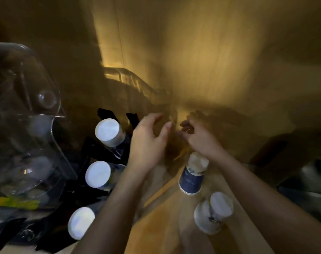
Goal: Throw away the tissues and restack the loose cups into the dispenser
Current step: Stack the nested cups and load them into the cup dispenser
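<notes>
The view is dim and motion-blurred. My left hand [148,142] reaches forward over the wooden counter [156,226], fingers curved and apart, nothing visible in it. My right hand [198,138] is close beside it, fingers curled; the blur hides whether it grips anything. A blurred brownish shape [174,149] lies between the hands. A blue paper cup [191,176] stands upside down just below my right wrist. A white cup [213,212] lies tipped nearer to me. At the left, three cup stacks [109,132] [97,174] [81,222] show their white bottoms in a black dispenser rack [104,114].
A large clear plastic container [26,125] with a yellow label stands at the far left. A clear curved cover [130,83] sits behind the rack against the wooden wall. Dark shapes and something metallic [306,176] lie at the right edge.
</notes>
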Available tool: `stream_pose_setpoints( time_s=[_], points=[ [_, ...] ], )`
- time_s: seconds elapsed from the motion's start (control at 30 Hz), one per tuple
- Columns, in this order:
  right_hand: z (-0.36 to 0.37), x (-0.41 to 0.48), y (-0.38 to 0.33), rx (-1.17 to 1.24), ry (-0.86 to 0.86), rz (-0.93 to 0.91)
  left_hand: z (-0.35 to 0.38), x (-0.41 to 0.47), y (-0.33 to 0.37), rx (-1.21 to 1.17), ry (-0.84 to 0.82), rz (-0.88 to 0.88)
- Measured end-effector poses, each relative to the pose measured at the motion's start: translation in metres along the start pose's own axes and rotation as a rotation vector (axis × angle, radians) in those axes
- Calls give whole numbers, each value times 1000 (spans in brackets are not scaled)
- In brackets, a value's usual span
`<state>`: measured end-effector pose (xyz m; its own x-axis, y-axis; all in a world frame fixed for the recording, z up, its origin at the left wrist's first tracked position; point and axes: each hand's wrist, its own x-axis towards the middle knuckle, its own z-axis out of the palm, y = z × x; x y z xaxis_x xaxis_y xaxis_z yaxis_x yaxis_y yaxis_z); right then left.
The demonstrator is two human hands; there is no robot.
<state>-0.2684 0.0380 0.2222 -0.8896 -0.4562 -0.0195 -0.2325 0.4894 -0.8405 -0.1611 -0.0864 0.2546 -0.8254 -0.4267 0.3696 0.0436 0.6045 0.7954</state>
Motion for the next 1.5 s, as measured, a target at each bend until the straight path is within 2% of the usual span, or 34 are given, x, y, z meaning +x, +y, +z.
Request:
stream_pose_setpoints(
  time_s=[0.07,0.23,0.33,0.4,0.53,0.63,0.77,1.03,1.3,1.5],
  points=[
    [-12,-6,25,56,2,90,31,-2,-11,-174,-100,-177],
    [-27,-25,86,94,-162,208,92,-14,-52,-557,-279,-682],
    [-15,-30,114,146,-259,224,117,-26,-70,-567,-410,-766],
    [-2,-29,132,194,-253,179,129,-31,-73,-546,-491,-780],
    [15,-24,153,246,-190,162,141,-36,-76,-620,-531,-927],
    [22,-22,155,154,-111,170,143,-40,-84,-564,-540,-890],
    [25,-22,149,103,-89,162,144,-42,-93,-526,-505,-848],
    [-2,-16,90,67,-70,24,121,-25,-84,-630,-439,-826],
    [-26,-24,3,150,-3,-184,55,-1,-34,-729,-360,-552],
    [-26,-33,-71,195,56,-383,-17,-4,-13,-797,-186,-377]
  ],
)
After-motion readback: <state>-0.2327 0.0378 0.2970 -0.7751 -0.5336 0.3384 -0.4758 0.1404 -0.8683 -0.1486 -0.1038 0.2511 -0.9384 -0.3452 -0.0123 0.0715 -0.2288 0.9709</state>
